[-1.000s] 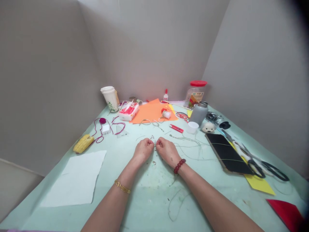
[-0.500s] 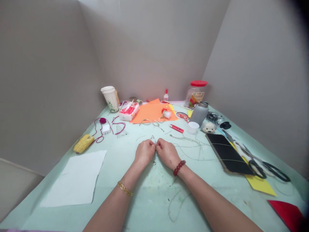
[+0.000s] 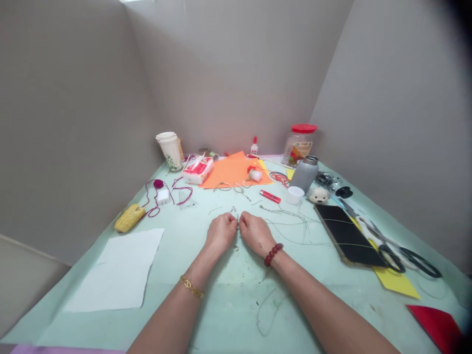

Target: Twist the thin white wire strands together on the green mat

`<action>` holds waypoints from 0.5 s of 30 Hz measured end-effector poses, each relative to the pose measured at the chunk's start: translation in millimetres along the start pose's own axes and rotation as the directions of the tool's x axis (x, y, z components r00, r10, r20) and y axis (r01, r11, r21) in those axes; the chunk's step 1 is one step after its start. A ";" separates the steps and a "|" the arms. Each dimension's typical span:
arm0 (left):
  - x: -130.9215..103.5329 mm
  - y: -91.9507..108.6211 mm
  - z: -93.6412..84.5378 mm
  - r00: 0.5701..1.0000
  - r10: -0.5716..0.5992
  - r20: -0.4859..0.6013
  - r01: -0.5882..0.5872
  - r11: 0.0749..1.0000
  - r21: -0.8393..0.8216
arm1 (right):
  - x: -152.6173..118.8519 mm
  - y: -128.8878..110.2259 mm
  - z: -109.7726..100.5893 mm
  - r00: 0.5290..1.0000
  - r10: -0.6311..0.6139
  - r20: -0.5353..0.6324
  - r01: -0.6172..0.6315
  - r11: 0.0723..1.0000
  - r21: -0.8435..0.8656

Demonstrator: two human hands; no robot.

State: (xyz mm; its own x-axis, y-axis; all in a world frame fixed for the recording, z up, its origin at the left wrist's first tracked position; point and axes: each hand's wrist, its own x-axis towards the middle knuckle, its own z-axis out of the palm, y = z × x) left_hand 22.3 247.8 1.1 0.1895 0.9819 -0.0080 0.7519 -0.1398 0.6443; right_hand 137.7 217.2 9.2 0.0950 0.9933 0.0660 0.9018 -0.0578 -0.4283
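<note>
My left hand (image 3: 222, 230) and my right hand (image 3: 255, 232) meet knuckle to knuckle above the middle of the table, both closed in a pinch. Between them shows a short dark bit of thin cord (image 3: 238, 222); most of it is hidden by the fingers. Thin green strands (image 3: 295, 243) run rightward from near my right hand and cross a black phone (image 3: 348, 236). A loose loop of the same cord (image 3: 258, 322) lies below my right wrist. Just beyond the hands is a red lighter (image 3: 270, 196), touched by neither.
White paper (image 3: 118, 270) lies left, near a corn-shaped item (image 3: 130, 218) and purple yarn (image 3: 158, 184). Orange sheets (image 3: 232, 172), a tissue pack (image 3: 198, 170) and a cup (image 3: 170, 152) stand behind. Right are a grey bottle (image 3: 305, 174), small tub (image 3: 295, 195), jar (image 3: 299, 145) and scissors (image 3: 391, 258).
The view has shifted very slightly. Both hands keep their place and pinch, with a hair more gap between them where the cord shows.
</note>
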 end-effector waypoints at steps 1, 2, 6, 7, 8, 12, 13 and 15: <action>1.0 -1.4 -0.7 1.000 0.000 0.023 0.001 1.000 -0.026 | -0.6 -0.1 0.3 1.000 0.005 -0.002 -0.005 1.000 -0.001; 2.3 -2.9 -1.4 0.999 0.000 0.049 0.003 0.998 -0.055 | -1.2 -0.4 0.6 1.000 0.008 -0.004 -0.008 1.000 -0.001; 8.3 -8.3 -0.8 0.993 -0.028 0.119 0.044 0.990 -0.138 | -2.9 -2.4 0.5 1.000 0.022 -0.010 -0.023 1.000 -0.016; 9.3 -9.0 0.1 0.991 -0.040 0.125 0.058 0.988 -0.144 | -3.2 -3.0 0.2 1.000 0.028 -0.009 -0.028 0.999 -0.020; 10.0 -9.4 1.3 0.991 -0.052 0.125 0.070 0.987 -0.146 | -3.6 -3.6 -0.2 0.999 0.033 -0.007 -0.034 0.999 -0.023; 9.1 -8.0 5.9 0.997 -0.050 0.059 0.057 0.990 -0.125 | -5.3 -4.2 -0.8 0.999 0.035 -0.002 -0.035 0.999 -0.022; 8.4 -7.1 6.6 0.998 -0.047 0.033 0.050 0.993 -0.111 | -5.6 -3.8 -0.5 1.000 0.030 -0.004 -0.030 0.999 -0.018; 6.5 -5.0 7.0 0.999 -0.040 -0.001 0.040 0.995 -0.086 | -5.9 -2.4 0.5 1.000 0.020 -0.017 -0.020 1.000 -0.001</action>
State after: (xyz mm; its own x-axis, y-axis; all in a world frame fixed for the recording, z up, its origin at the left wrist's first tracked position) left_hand 24.2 254.1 -7.5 0.1588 0.9868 -0.0330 0.7016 -0.0893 0.7070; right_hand 134.8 211.6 9.4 0.1196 0.9902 0.0725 0.9002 -0.0774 -0.4286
